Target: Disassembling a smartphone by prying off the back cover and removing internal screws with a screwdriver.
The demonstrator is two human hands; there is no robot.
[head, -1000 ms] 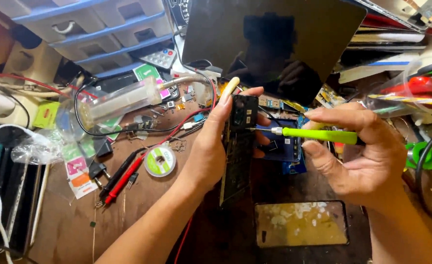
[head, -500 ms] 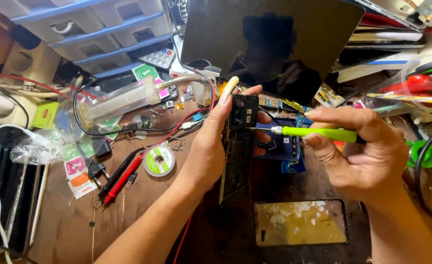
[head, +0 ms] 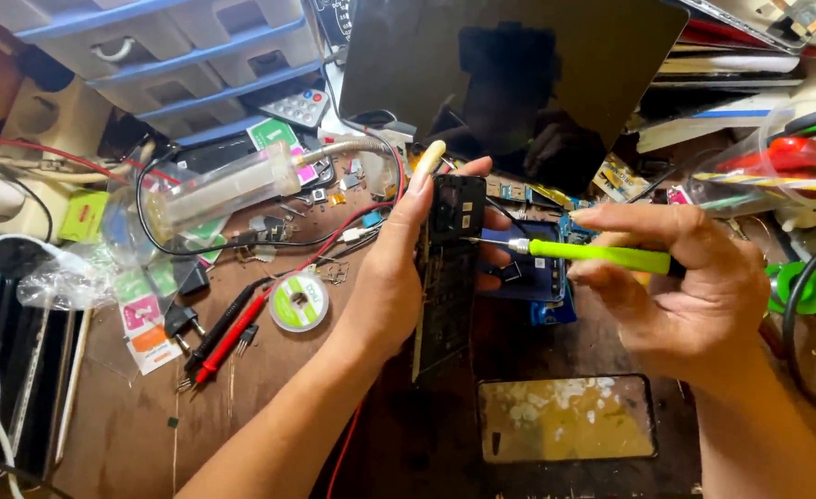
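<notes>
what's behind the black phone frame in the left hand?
Behind the phone frame in the left hand: a blue circuit board on the desk, partly visible. The rest of it and the desk beneath are covered.

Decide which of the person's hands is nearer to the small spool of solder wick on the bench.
Left. The left hand sits just right of the solder wick spool, apart from it; the right hand is far off to the right, holding the green screwdriver.

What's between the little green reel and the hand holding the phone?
In the head view, only bare brown table lies between the reel and the left hand; the red wire passes above.
</notes>
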